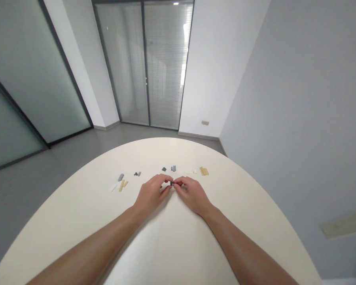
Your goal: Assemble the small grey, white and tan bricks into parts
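Between the fingertips of both hands is a small dark building brick piece [171, 183], too small to make out in detail. My left hand [154, 190] pinches it from the left, thumb and forefinger closed. From the right, my right hand [191, 192] pinches at the same spot with its fingertips. Just beyond the hands lie a little dark piece [164, 169] and some grey-blue bricks [173, 168]. Farther right are small white pieces [192, 171] and a group of tan bricks [204, 171].
On the round white table [166, 249], the left side holds grey bricks [121, 177], tan strips [122, 185], a white strip [114, 187] and small black and grey pieces [137, 173]. Past the table's far edge are glass doors [145, 71] and walls.
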`<state>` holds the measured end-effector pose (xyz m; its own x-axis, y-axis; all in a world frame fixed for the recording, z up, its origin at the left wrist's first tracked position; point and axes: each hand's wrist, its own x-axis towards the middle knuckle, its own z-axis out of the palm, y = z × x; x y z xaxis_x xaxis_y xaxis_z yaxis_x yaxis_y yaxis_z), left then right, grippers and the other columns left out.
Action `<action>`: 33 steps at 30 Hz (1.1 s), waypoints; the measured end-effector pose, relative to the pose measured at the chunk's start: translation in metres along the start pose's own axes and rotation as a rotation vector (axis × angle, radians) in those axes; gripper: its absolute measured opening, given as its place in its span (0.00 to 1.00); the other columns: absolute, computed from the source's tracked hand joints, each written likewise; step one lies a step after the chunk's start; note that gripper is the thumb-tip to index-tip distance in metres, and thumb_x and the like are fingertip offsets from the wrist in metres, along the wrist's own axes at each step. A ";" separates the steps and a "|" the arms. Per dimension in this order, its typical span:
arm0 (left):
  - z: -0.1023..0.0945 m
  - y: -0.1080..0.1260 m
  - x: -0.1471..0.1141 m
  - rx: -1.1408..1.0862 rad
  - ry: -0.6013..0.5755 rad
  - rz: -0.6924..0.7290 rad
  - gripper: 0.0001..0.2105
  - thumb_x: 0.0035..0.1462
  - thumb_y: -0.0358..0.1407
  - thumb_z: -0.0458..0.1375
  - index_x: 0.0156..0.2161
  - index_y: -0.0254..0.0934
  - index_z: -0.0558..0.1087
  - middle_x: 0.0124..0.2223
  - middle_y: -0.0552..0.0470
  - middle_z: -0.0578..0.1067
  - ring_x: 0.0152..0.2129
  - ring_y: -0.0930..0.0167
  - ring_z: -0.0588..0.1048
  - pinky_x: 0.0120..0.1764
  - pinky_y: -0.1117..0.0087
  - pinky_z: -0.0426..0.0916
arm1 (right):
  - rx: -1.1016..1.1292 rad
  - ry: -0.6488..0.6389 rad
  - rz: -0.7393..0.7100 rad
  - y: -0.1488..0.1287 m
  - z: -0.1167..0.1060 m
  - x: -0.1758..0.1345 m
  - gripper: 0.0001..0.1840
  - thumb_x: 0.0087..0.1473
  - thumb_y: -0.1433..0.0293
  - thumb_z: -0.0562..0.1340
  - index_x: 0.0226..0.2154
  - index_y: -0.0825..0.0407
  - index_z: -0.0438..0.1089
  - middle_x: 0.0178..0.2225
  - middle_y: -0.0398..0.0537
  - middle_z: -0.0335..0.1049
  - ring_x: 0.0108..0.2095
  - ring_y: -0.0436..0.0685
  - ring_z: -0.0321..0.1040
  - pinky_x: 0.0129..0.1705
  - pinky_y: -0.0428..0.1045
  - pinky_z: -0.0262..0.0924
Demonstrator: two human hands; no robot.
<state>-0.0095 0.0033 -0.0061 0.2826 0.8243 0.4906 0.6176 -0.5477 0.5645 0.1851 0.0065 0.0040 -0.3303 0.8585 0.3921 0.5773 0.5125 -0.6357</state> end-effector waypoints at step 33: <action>0.000 0.001 0.000 0.046 0.010 -0.004 0.08 0.64 0.37 0.54 0.43 0.43 0.75 0.44 0.54 0.80 0.40 0.70 0.78 0.40 0.70 0.74 | 0.028 -0.008 -0.004 0.004 0.001 0.000 0.09 0.65 0.68 0.57 0.40 0.48 0.74 0.39 0.45 0.77 0.41 0.55 0.71 0.45 0.50 0.61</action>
<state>-0.0093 0.0029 -0.0058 0.2726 0.8248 0.4953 0.6515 -0.5371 0.5358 0.1861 0.0088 0.0010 -0.3388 0.8564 0.3896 0.5549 0.5163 -0.6523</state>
